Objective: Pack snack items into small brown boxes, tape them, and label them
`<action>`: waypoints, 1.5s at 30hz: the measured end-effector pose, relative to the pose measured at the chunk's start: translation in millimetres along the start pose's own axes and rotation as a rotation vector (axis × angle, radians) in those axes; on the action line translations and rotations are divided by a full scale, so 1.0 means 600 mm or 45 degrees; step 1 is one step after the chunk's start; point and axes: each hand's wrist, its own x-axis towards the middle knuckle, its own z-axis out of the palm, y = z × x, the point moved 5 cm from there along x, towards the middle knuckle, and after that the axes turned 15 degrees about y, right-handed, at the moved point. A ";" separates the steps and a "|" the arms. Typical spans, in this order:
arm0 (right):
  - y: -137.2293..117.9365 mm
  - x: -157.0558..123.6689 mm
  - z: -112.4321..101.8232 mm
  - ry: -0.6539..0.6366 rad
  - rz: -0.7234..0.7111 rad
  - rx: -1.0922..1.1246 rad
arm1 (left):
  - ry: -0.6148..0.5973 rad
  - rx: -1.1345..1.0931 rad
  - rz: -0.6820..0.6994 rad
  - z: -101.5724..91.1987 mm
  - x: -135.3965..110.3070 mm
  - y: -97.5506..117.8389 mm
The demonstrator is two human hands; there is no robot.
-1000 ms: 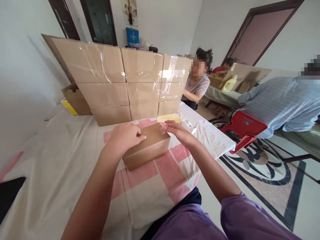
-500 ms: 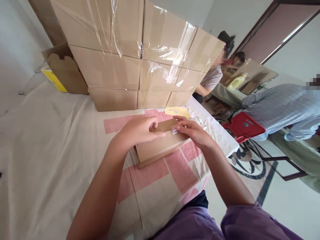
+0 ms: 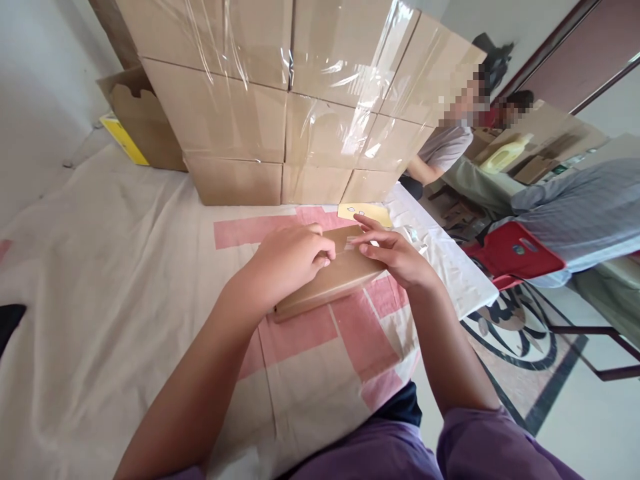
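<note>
A flat brown cardboard box (image 3: pixel 335 280) lies on the cloth in front of me. My left hand (image 3: pixel 295 260) is over its left part, fingers curled and fingertips drawn together; whatever they hold, if anything, is hidden. Near the box's top right, my right hand (image 3: pixel 395 257) has its fingers stretched apart. Its fingertips touch a short piece of clear tape (image 3: pixel 349 244) on the lid.
Behind the box rises a stack of cartons (image 3: pixel 240 123) wrapped in clear film. A yellow card (image 3: pixel 375 213) lies at the stack's foot. An open carton (image 3: pixel 145 127) stands at left. Co-workers sit to the right, near a red chair (image 3: pixel 525 253).
My left fingers have curled in from a looser, more open shape. The lid now lies flatter. My right fingers have spread and rest by the tape. The view has shifted slightly.
</note>
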 end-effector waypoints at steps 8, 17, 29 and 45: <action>0.010 0.013 0.007 -0.082 0.027 0.072 | -0.008 0.116 -0.001 -0.002 -0.005 0.020; 0.018 0.015 0.007 -0.049 0.029 0.193 | 0.033 0.089 0.009 -0.003 -0.006 0.018; 0.044 0.023 0.015 0.010 -0.036 0.051 | 0.140 0.214 0.102 -0.002 -0.011 0.022; 0.038 0.015 0.015 0.017 -0.107 0.042 | 0.021 0.311 0.112 0.027 -0.017 0.059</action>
